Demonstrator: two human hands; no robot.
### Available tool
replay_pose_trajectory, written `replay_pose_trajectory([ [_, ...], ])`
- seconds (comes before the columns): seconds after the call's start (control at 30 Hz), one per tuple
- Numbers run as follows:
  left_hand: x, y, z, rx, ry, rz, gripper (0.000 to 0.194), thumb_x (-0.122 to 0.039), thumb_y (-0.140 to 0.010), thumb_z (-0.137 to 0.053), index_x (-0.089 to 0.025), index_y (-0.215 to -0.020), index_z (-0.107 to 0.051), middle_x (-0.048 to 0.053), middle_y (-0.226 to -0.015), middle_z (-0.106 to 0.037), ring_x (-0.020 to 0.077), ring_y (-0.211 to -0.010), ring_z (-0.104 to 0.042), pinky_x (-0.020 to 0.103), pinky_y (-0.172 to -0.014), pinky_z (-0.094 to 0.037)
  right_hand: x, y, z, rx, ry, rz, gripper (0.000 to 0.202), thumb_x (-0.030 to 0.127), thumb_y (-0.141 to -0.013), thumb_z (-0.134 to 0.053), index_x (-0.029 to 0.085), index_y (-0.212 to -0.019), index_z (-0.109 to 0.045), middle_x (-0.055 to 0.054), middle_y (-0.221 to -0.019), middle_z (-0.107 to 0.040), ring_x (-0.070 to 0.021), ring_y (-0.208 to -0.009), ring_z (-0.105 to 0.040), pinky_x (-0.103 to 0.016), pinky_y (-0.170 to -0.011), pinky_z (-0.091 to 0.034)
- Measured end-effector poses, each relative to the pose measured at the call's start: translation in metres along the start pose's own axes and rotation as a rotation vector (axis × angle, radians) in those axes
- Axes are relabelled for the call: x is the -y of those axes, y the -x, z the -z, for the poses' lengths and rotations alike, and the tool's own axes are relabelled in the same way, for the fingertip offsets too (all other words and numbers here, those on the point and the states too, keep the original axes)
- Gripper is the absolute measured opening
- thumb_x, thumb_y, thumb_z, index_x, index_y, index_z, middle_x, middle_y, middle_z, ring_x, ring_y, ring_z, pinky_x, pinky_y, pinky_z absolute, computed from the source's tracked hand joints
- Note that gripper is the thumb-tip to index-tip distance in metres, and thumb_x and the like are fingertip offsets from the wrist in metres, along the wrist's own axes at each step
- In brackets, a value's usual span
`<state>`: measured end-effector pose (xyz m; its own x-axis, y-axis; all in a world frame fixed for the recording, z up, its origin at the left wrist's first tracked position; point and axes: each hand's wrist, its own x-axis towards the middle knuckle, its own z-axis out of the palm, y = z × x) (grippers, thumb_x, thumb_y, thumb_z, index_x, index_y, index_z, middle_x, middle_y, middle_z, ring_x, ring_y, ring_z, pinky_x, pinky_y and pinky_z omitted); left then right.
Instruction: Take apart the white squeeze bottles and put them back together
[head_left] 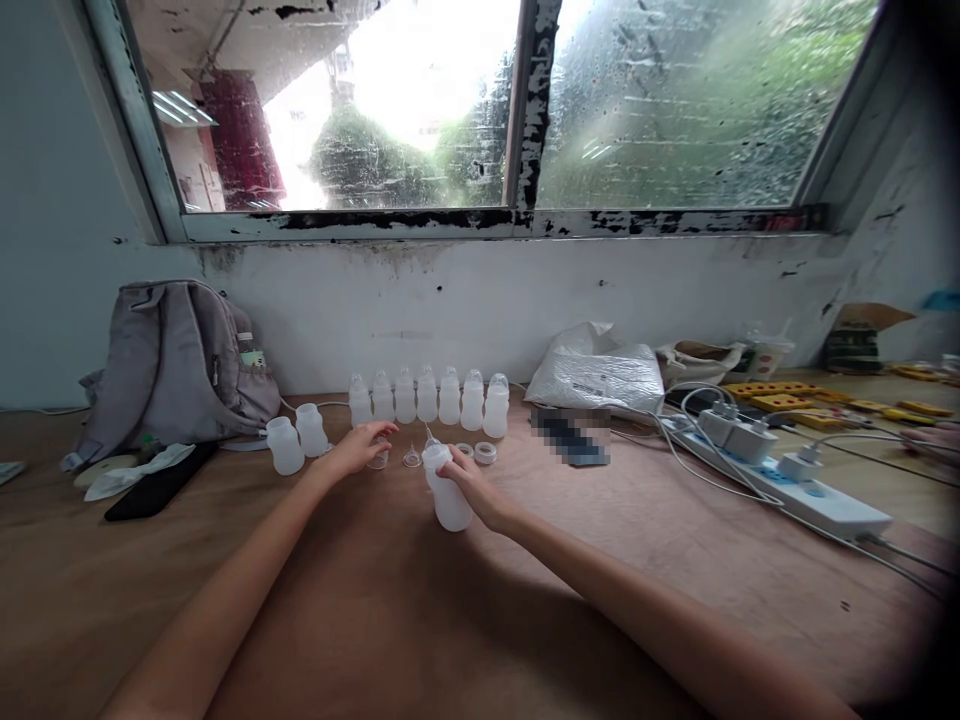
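Note:
My right hand (464, 475) is closed round the upper part of a frosted white bottle (451, 505), which leans slightly over the table and has a clear nipple at its top. My left hand (360, 448) has its fingers around a small clear cap (378, 457) on the table. Between the hands lies a clear nipple piece (412, 457). White rings (486, 454) rest just right of the held bottle. Behind them stands a row of several capped bottles (427, 396). Two open bottles (286, 447) are to the left of my left hand.
A grey backpack (187, 360) and a black flat object (161, 482) sit at the left. Farther right are a silver bag (596, 370), a white power strip (810, 500) with cables, and yellow items (780, 398). Another person's hand (926, 440) shows at the right edge.

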<state>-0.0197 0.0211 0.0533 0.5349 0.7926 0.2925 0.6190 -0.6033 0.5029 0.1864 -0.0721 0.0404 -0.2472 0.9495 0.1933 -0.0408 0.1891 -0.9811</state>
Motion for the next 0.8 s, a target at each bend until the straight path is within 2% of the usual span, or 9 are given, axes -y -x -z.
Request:
replay_pose_trajectory([
  [0.13, 0.005, 0.001, 0.001, 0.043, 0.060, -0.032, 0.034, -0.027, -0.073, -0.046, -0.022, -0.105, -0.053, 0.006, -0.109, -0.056, 0.0209, -0.102, -0.050, 0.032, -0.087, -0.037, 0.002, 0.001, -0.001, 0.005, -0.002, 0.003, 0.010, 0.023, -0.067, -0.045, 0.018, -0.075, -0.045, 0.002, -0.070, -0.045, -0.0126, -0.066, -0.044, -0.024, -0.060, -0.033],
  [0.27, 0.011, 0.003, 0.003, 0.114, 0.074, 0.018, 0.038, -0.028, -0.074, -0.043, -0.022, -0.111, -0.049, 0.006, -0.113, -0.055, 0.0212, -0.104, -0.049, 0.031, -0.086, -0.038, 0.004, 0.003, -0.001, 0.000, 0.027, 0.006, 0.009, 0.023, -0.067, -0.046, 0.018, -0.074, -0.045, 0.003, -0.070, -0.044, -0.0118, -0.066, -0.041, -0.023, -0.060, -0.031],
  [0.37, 0.011, 0.005, 0.005, 0.137, 0.000, 0.050, 0.039, -0.029, -0.075, -0.042, -0.023, -0.113, -0.048, 0.005, -0.113, -0.055, 0.0216, -0.105, -0.047, 0.032, -0.088, -0.036, 0.006, 0.003, -0.001, -0.003, 0.025, 0.003, 0.009, 0.023, -0.067, -0.047, 0.018, -0.074, -0.045, 0.003, -0.070, -0.044, -0.0113, -0.066, -0.040, -0.023, -0.061, -0.030],
  [0.47, 0.006, 0.006, 0.009, 0.112, -0.130, 0.045, 0.041, -0.032, -0.074, -0.045, -0.024, -0.114, -0.047, 0.005, -0.110, -0.056, 0.0230, -0.105, -0.046, 0.033, -0.088, -0.034, 0.007, 0.004, -0.001, 0.002, 0.009, -0.005, 0.009, 0.022, -0.067, -0.046, 0.018, -0.075, -0.045, 0.003, -0.071, -0.044, -0.0114, -0.067, -0.040, -0.023, -0.061, -0.030],
  [0.57, 0.002, 0.004, 0.012, 0.004, -0.285, 0.046, 0.039, -0.039, -0.070, -0.051, -0.022, -0.105, -0.054, 0.008, -0.107, -0.056, 0.0261, -0.100, -0.049, 0.035, -0.085, -0.035, 0.007, 0.004, -0.001, 0.010, 0.004, -0.013, 0.010, 0.022, -0.067, -0.046, 0.018, -0.076, -0.046, 0.003, -0.071, -0.045, -0.0116, -0.067, -0.042, -0.023, -0.061, -0.031],
  [0.63, 0.001, 0.003, 0.014, -0.039, -0.370, 0.072, 0.033, -0.042, -0.069, -0.052, -0.021, -0.094, -0.059, 0.008, -0.098, -0.060, 0.0267, -0.093, -0.052, 0.036, -0.082, -0.036, 0.007, 0.004, 0.000, 0.015, 0.010, -0.016, 0.009, 0.022, -0.067, -0.046, 0.018, -0.075, -0.046, 0.003, -0.070, -0.045, -0.0116, -0.066, -0.042, -0.023, -0.060, -0.031],
  [0.73, 0.001, 0.002, 0.016, -0.003, -0.413, 0.096, 0.026, -0.041, -0.072, -0.050, -0.023, -0.086, -0.062, 0.006, -0.084, -0.063, 0.0238, -0.082, -0.056, 0.033, -0.076, -0.037, 0.007, 0.004, 0.000, 0.020, 0.023, -0.011, 0.009, 0.022, -0.067, -0.046, 0.018, -0.075, -0.046, 0.003, -0.070, -0.045, -0.0116, -0.066, -0.042, -0.023, -0.060, -0.031],
  [0.8, 0.003, 0.002, 0.017, 0.014, -0.411, 0.091, 0.024, -0.039, -0.073, -0.049, -0.023, -0.085, -0.062, 0.005, -0.084, -0.064, 0.0230, -0.081, -0.057, 0.031, -0.074, -0.038, 0.008, 0.004, 0.000, 0.023, 0.028, -0.007, 0.010, 0.022, -0.067, -0.046, 0.018, -0.076, -0.047, 0.003, -0.071, -0.046, -0.0119, -0.067, -0.042, -0.023, -0.061, -0.031],
])
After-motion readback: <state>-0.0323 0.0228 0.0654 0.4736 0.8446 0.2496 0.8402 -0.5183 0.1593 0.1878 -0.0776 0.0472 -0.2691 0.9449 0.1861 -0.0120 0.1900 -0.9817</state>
